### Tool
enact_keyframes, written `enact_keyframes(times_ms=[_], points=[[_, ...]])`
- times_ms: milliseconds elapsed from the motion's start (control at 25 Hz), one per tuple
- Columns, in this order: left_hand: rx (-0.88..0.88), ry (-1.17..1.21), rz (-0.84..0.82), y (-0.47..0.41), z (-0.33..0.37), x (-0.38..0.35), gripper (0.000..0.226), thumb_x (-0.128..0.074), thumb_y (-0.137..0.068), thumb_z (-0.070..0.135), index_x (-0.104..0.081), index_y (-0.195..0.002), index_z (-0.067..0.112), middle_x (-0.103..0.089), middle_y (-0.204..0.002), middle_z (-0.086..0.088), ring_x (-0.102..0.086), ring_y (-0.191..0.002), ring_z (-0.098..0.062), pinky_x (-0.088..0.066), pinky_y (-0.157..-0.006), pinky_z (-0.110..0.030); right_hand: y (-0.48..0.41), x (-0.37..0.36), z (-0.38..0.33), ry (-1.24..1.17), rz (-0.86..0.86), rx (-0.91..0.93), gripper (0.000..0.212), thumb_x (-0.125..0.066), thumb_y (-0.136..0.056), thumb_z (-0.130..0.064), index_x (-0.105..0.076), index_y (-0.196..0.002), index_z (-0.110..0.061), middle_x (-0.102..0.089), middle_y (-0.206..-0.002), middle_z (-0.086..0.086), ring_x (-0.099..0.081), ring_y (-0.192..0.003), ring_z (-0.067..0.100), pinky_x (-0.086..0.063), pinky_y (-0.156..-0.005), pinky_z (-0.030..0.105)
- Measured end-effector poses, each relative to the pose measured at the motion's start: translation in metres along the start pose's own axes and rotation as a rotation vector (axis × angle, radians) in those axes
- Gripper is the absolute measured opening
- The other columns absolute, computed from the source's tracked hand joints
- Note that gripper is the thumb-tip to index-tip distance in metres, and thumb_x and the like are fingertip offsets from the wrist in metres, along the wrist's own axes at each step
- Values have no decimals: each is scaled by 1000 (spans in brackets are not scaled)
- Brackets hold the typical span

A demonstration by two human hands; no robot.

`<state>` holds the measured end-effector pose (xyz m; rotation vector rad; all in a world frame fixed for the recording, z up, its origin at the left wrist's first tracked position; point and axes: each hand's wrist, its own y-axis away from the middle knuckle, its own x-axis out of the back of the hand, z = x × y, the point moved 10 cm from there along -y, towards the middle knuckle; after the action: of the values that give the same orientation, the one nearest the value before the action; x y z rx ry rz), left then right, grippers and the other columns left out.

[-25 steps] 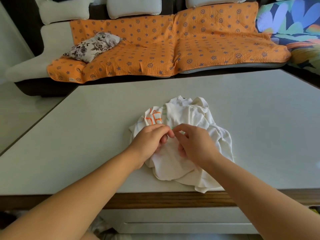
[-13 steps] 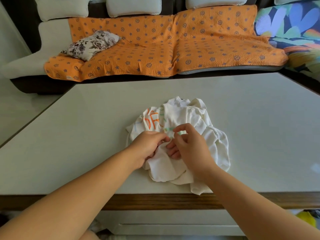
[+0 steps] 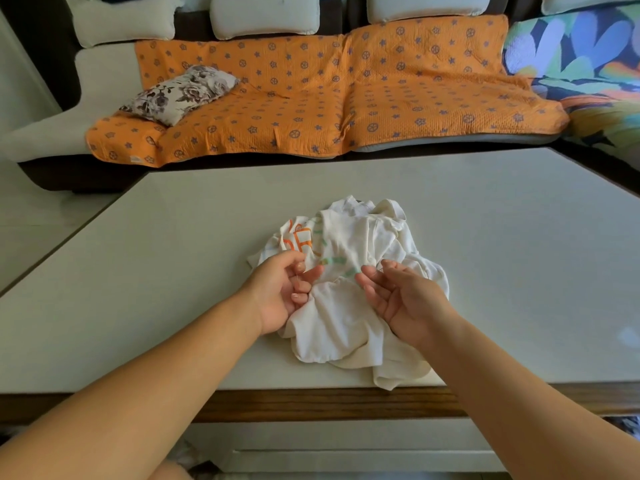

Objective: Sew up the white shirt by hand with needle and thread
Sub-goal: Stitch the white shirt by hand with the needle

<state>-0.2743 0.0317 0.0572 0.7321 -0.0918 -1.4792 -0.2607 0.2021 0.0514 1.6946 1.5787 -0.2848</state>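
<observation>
Our white shirt [image 3: 346, 317] lies crumpled by the table's [image 3: 138, 289] near edge, its orange print unreadable. Our left hand [image 3: 282, 292] pinches a fine thread [image 3: 298, 273]; our right hand [image 3: 398, 299] curls loosely, grasp unclear.

The one head-worn camera looks forward and down, from near, at the crumpled white shirt [image 3: 349, 320] on the pale bench [image 3: 156, 289].
</observation>
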Motion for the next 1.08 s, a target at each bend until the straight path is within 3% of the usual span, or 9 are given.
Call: enact_keyframes(times_ms=[120, 240, 360, 440, 560, 720, 880, 1080], points=[[-129, -238, 21, 3, 7, -4, 36, -64, -86, -2, -39, -71, 20, -63, -64, 2, -34, -39, -2, -22, -35, -13, -3, 3, 1, 12, 28, 10, 15, -44, -102, -5, -53, -91, -9, -65, -77, 12, -73, -62, 21, -58, -51, 25], [-302, -537, 39, 2, 18, -8, 51, -67, -82, -8, -25, -76, 21, -71, -86, -2, -53, -51, -2, -35, -41, -12, -4, 5, 0, 17, 55, 12, 19, -43, -101, -3, -53, -86, -8, -62, -74, 11, -71, -57, 20, -59, -53, 26], [-383, -669, -45, 1, 23, -20, 53, -70, -82, -7, -23, -80, 20, -73, -92, -9, -67, -81, -9, -48, -65, -14, -4, 4, 0, 25, 51, 9, 19, -44, -101, -2, -53, -84, -8, -61, -71, 10, -71, -57, 20, -58, -52, 25], [-411, -713, -94, 2, 25, -28, 54, -71, -81, -8, -24, -80, 18, -74, -88, -12, -70, -96, -14, -52, -85, -23, -4, 5, -1, 24, 55, 12, 21, -43, -101, -2, -53, -84, -8, -60, -71, 10, -70, -58, 19, -58, -52, 24], [-420, -794, -131, 2, 25, -32, 54, -73, -79, -7, -26, -81, 18, -74, -87, -13, -70, -102, -18, -48, -98, -35, -4, 7, -2, 12, 64, 11, 21, -42, -101, -3, -52, -83, -8, -59, -73, 10, -70, -61, 20, -58, -53, 24], [-449, -894, -106, 0, 27, -33, 51, -74, -79, -2, -27, -81, 18, -74, -84, -9, -68, -95, -20, -47, -97, -39, -4, 6, -1, 13, 67, 9, 21, -42, -102, -3, -52, -84, -8, -59, -74, 11, -69, -63, 20, -59, -54, 24], [-445, -884, -75, -3, 24, -32, 49, -73, -80, 0, -28, -80, 19, -69, -75, 0, -57, -81, -13, -44, -86, -32, -3, 9, -5, -14, 90, 24, 19, -42, -102, -2, -52, -87, -8, -57, -73, 10, -69, -58, 19, -57, -51, 24], [-394, -831, -62, -3, 22, -30, 37, -71, -82, 0, -39, -91, 16, -71, -83, -1, -59, -74, -11, -47, -74, -21, -1, 25, -23, -52, 171, 64, 17, -42, -102, -5, -53, -89, -10, -51, -67, 7, -61, -56, 19, -53, -45, 21]])
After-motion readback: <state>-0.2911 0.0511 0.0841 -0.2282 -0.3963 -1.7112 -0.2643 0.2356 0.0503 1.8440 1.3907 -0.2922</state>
